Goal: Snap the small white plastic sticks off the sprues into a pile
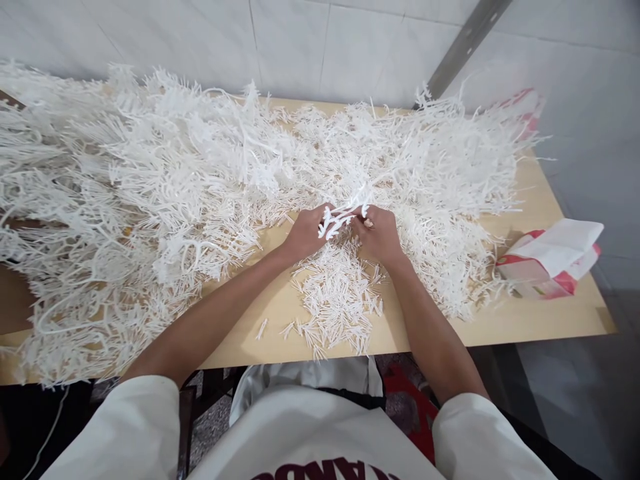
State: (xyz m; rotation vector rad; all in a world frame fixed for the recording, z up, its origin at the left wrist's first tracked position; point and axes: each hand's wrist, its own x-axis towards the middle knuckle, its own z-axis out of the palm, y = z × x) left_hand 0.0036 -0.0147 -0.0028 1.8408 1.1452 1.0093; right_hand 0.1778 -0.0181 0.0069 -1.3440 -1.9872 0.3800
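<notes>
Between my two hands is a white branched plastic piece (pixel 343 219), like a moulding sprue with short side prongs. My left hand (pixel 306 235) is closed on its left end. On the right, my right hand (pixel 380 235) grips the other end, fingers curled, some of them hidden. Below the hands lies a small heap of short loose white plastic pieces (pixel 340 300). Behind and to the left rises a large tangled pile of white branched plastic strands (pixel 190 160). A further pile of white strands (pixel 440 160) spreads to the right of my right hand.
The light wooden table (pixel 550 320) runs along a tiled wall (pixel 300 40). A white and pink paper packet (pixel 550 260) stands near its right end. Another pink and white bag (pixel 523 110) is at the back right. A metal post (pixel 463 47) rises behind the table.
</notes>
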